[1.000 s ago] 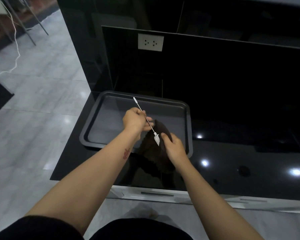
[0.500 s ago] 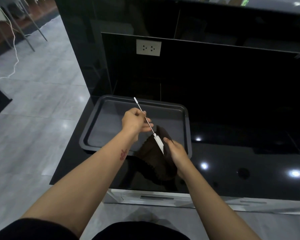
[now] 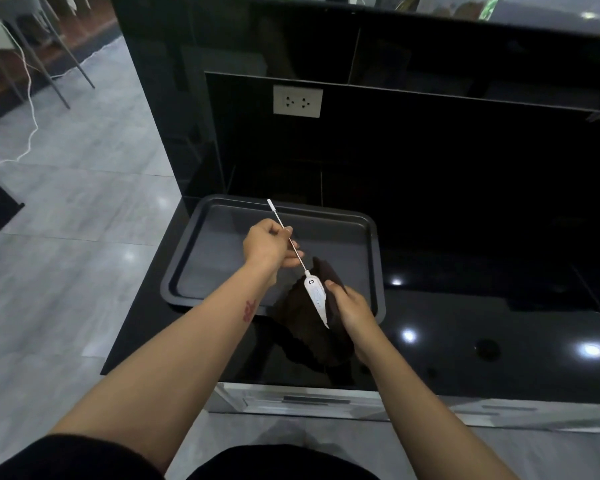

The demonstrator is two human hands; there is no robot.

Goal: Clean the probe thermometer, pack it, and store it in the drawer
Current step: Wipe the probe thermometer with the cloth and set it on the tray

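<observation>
Currently left hand (image 3: 265,244) pinches probe thermometer (image 3: 315,292) by its stem, steadying it over the tray's (image 3: 201,237) near edge; right hand (image 3: 352,308) grips brown cloth (image 3: 305,327) against the handle, wiping.

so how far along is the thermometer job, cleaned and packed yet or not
Nothing looks finished. Cleaning is in hand: the left hand pinches the metal stem of the probe thermometer, while the right hand presses a dark cloth against its white handle, above the tray and the black countertop. Left: finishing the wipe, packing (no case or sleeve shows), and storing it; the drawer front below is shut.
</observation>
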